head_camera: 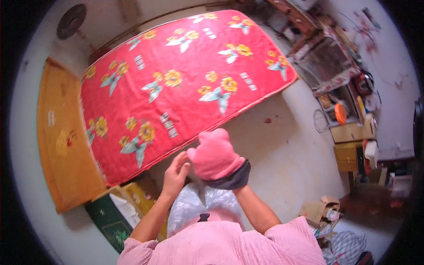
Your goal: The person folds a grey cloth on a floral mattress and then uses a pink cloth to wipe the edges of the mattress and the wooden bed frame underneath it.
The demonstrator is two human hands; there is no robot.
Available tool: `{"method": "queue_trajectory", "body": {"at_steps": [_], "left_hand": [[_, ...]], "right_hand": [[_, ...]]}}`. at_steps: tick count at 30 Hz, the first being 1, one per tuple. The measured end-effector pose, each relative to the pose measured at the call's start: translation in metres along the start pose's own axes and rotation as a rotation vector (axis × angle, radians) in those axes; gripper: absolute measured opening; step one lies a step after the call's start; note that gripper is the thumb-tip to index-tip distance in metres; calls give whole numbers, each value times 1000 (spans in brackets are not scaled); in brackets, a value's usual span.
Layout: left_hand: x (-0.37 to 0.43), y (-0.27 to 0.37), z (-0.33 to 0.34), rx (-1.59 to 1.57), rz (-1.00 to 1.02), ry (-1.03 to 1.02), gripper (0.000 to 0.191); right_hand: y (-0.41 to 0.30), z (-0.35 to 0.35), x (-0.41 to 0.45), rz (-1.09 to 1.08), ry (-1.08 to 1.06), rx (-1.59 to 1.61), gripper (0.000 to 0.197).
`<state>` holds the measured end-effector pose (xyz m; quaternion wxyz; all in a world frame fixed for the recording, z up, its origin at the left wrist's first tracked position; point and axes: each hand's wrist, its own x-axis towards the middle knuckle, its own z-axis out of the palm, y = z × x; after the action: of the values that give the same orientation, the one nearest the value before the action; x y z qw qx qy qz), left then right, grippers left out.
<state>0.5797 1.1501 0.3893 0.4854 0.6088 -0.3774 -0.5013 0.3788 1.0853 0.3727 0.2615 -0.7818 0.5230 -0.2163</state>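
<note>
A pink plush item with a dark fabric band, perhaps a soft toy or a hat, covers my right hand; only the wrist and forearm show below the band. Close to its left edge is my left hand, fingers loosely bent and apart, with nothing seen in it. Whether the fingertips touch the plush is not clear. Shiny pale plastic or fabric lies over my lap. Beyond my hands stands a bed with a red sunflower-patterned cover.
An orange wooden board stands at the bed's left end. A dark green box is at lower left. Cardboard boxes and a checked cloth lie at lower right. Cabinets with an orange round object line the right wall.
</note>
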Motion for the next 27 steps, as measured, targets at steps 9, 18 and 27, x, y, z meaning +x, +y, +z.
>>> {"method": "queue_trajectory", "body": {"at_steps": [9,18,27], "left_hand": [[33,-44,184,-340,-474,-297,38],[87,8,268,-291,-290,-105,25],[130,36,373,143,-93,-372,22]], "right_hand": [[74,-100,-31,214,-50,68,63],[275,-156,-72,1058,1,1153,39],[305,-165,9,933,-316,2006,57]]}}
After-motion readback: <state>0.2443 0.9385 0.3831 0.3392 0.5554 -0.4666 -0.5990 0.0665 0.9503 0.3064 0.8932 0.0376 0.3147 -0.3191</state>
